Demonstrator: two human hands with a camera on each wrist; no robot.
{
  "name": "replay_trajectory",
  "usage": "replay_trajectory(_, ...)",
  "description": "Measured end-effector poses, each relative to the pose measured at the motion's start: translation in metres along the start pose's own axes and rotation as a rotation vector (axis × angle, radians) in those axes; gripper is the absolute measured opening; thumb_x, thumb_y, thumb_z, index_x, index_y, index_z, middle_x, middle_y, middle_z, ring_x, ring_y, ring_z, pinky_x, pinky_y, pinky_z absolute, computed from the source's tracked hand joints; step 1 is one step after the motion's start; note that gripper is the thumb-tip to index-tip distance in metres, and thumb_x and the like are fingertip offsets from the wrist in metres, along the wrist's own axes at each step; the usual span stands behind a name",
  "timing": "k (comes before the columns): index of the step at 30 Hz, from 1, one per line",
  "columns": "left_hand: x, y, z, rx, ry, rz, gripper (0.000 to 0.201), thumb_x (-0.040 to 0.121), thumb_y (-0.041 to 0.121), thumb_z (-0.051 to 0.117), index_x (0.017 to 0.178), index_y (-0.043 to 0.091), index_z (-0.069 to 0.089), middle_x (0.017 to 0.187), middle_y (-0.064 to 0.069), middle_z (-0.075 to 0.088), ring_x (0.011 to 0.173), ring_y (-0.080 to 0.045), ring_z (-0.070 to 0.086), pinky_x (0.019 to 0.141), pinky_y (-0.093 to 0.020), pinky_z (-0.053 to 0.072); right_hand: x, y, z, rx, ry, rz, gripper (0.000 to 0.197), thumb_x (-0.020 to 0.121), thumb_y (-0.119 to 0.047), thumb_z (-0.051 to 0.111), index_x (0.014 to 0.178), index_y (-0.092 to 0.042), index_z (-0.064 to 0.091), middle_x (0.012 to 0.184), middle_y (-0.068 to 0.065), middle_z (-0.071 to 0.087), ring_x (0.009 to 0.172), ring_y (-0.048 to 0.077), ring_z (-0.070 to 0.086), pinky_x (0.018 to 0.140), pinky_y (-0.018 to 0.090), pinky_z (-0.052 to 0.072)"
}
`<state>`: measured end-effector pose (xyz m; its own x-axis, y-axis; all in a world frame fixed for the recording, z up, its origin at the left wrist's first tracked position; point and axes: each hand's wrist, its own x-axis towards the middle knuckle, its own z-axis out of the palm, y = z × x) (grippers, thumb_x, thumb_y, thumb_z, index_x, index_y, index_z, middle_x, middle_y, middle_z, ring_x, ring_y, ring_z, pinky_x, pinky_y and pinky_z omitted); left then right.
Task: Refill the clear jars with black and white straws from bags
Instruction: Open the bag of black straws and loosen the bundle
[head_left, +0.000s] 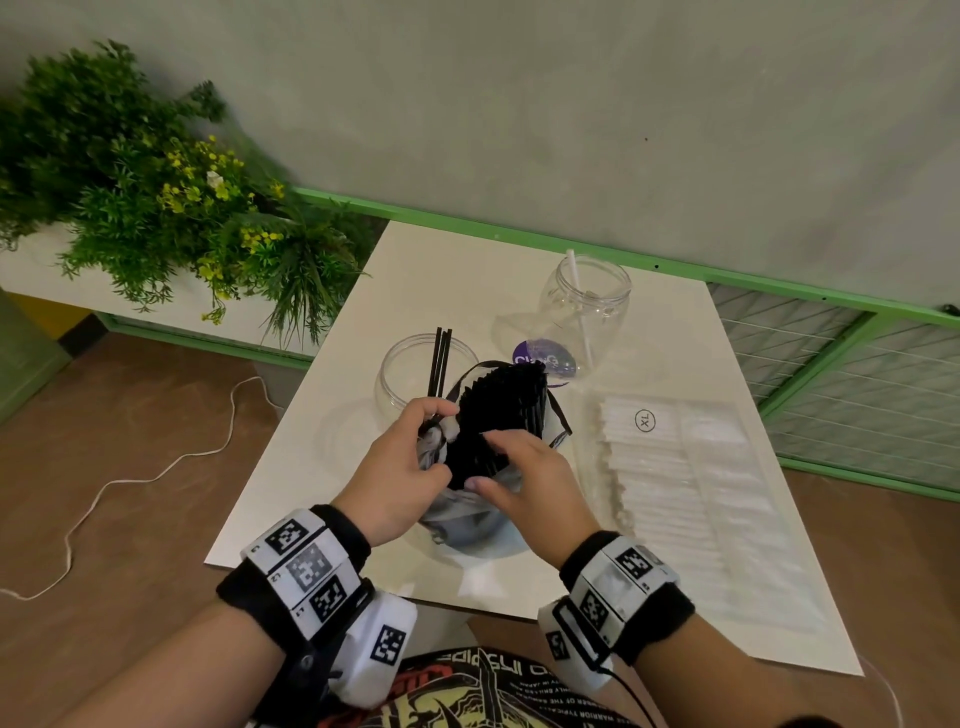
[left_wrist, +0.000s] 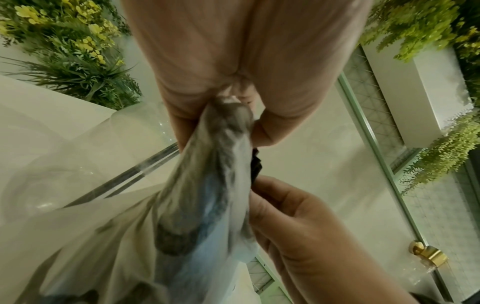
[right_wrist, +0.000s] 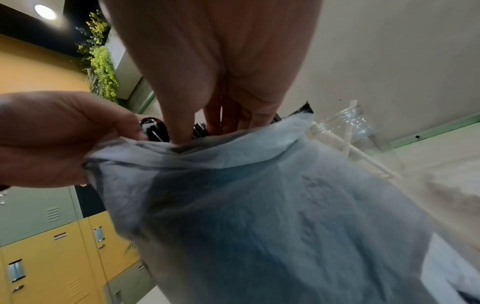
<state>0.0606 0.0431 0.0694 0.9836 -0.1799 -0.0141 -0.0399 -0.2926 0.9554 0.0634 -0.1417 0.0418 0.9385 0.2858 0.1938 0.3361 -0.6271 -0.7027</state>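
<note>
A clear plastic bag full of black straws stands upright at the table's middle, between my hands. My left hand pinches the bag's bunched plastic rim on the left side. My right hand reaches into the bag's mouth, its fingers and thumb curled round the bundle of black straws. Just behind the left hand, a clear jar holds three black straws. Farther back right, a second clear jar holds one white straw.
A flat bag of white straws lies on the white table to the right. A purple round label shows behind the black bundle. A planter with greenery stands at the left; a green rail runs behind.
</note>
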Motion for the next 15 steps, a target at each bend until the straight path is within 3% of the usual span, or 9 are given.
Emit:
replay_trajectory(3,0.0003,0.0015,0.0015,-0.070,-0.016,-0.014,0.058,0.079,-0.011,0.052,0.113,0.036,0.047,0.104,0.004,0.060,0.097,-0.007,0.061,0.085,-0.021,0.048,0.0043,-0.0021,0.0041,-0.029,-0.053,0.045,0.064,0.078,-0.030,0.078,0.134,-0.015,0.051,0.126,0.001,0.055,0.117,0.013,0.047,0.102,0.016,0.032)
replay_trajectory(5,0.0002,0.0027,0.0026,-0.101,-0.032,-0.007,0.054,0.078,-0.004,0.053,0.113,0.036,0.047,0.102,-0.001,0.059,0.096,-0.011,0.062,0.085,-0.024,0.049,0.0056,-0.0024,0.0046,-0.064,-0.048,0.056,0.063,0.076,-0.032,0.078,0.131,-0.016,0.051,0.123,0.000,0.053,0.115,0.015,0.044,0.101,0.021,0.033)
replay_trajectory(8,-0.0003,0.0042,0.0045,-0.115,-0.069,0.005,0.053,0.070,0.006,0.050,0.115,0.034,0.048,0.107,-0.007,0.058,0.099,-0.012,0.061,0.088,-0.023,0.049,0.0081,-0.0037,0.0030,-0.046,-0.014,0.072,0.045,0.076,-0.027,0.077,0.113,-0.017,0.056,0.109,-0.001,0.055,0.104,0.015,0.044,0.088,0.024,0.037)
replay_trajectory(11,0.0004,0.0036,0.0046,-0.108,-0.079,0.007,0.053,0.071,0.007,0.047,0.116,0.034,0.047,0.110,-0.007,0.058,0.102,-0.015,0.060,0.093,-0.027,0.048,0.0085,0.0002,0.0040,0.049,0.059,0.104,0.030,0.078,-0.027,0.073,0.097,-0.026,0.051,0.096,0.000,0.057,0.089,0.014,0.052,0.073,0.024,0.042)
replay_trajectory(15,0.0008,0.0022,0.0048,-0.081,-0.086,0.000,0.052,0.072,0.007,0.046,0.116,0.036,0.048,0.113,0.006,0.061,0.107,-0.006,0.058,0.095,-0.022,0.045,0.0055,0.0027,0.0022,0.025,0.152,-0.031,0.042,0.084,-0.012,0.067,0.119,-0.026,0.047,0.104,-0.009,0.055,0.090,0.002,0.051,0.076,0.011,0.042)
